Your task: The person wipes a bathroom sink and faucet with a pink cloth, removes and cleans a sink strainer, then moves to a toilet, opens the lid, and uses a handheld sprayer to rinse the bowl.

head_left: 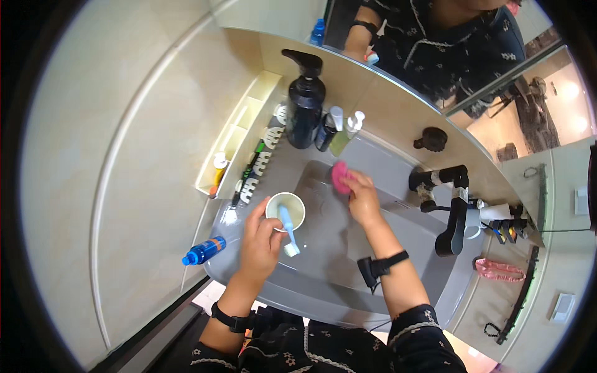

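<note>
My left hand (260,247) is wrapped round the near left side of a white cup (298,202), whose open top faces up at me. A light blue toothbrush (286,219) leans in the cup, its white bristle head hanging out over the near rim. Over the far part of the grey sink (429,267), my right hand (363,198) grips a pink sponge or scrubber (339,177) between thumb and fingers. The right fingertips are partly hidden behind the hand and the pink piece.
A large black pump bottle (305,112), a small dark bottle (326,132) and a clear pump bottle (347,133) stand behind the basin. The black faucet (453,217) rises at right. A blue bottle (205,250) lies at left, below a cream wall shelf (233,146) and toothbrush holder (264,155).
</note>
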Tool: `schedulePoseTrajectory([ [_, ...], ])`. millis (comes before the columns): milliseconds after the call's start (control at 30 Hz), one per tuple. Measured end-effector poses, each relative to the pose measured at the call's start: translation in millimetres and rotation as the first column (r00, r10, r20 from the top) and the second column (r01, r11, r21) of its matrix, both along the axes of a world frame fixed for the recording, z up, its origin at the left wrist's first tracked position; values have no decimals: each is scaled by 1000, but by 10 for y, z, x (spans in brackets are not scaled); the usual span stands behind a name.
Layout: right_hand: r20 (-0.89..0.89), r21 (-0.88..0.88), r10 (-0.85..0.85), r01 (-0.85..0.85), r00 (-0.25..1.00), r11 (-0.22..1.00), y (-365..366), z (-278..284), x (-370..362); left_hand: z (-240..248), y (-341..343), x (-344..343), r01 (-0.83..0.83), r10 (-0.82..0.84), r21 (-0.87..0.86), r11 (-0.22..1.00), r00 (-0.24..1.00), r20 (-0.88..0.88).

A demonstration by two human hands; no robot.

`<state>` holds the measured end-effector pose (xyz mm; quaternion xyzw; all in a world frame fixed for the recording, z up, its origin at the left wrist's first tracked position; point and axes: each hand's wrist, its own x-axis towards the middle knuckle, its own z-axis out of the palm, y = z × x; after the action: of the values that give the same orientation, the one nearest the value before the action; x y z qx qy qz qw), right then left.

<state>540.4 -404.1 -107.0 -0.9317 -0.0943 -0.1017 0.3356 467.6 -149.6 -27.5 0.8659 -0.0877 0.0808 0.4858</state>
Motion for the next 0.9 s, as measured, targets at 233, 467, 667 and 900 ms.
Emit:
schedulePoseTrajectory([
  [233, -5, 35, -177, 177, 984, 984, -298, 191, -62, 360, 239, 119, -117, 112, 32, 993, 983, 143],
  [467, -78, -214, -329, 306, 941, 928, -709, -43, 319, 737, 114, 692, -294, 292, -33, 955, 922, 255],
  [667, -96, -265, -292, 258, 952, 929, -648, -99, 329, 789, -5, 1526, -409, 406, -65, 910, 851, 333],
  [900, -151, -278, -282, 233, 948, 932, -616, -40, 274, 670, 14, 2067, -379, 291, 240, 894, 897, 333],
])
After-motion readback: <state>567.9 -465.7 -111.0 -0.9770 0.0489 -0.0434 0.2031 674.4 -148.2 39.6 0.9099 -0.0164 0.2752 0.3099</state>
